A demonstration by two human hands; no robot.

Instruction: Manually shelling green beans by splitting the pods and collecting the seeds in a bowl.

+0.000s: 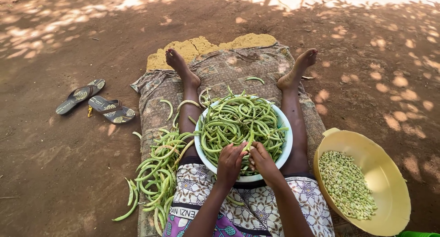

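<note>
A white bowl (pixel 288 145) heaped with green bean pods (pixel 233 120) rests between my outstretched legs on a patterned cloth. My left hand (pixel 230 162) and my right hand (pixel 262 161) meet at the near rim of the bowl. Both pinch one green pod (pixel 250 143) that stands up between the fingertips. A pile of empty green pods (pixel 158 170) lies on the cloth beside my left thigh. A yellow basin (pixel 389 173) on my right holds several pale shelled beans (pixel 346 184).
The cloth covers a foam mat (pixel 201 46) on bare reddish dirt. A pair of dark flip-flops (pixel 96 101) lies on the ground to the left. A few stray pods (pixel 255 79) lie on the cloth near my feet. A green object edge (pixel 419 234) shows at the bottom right corner.
</note>
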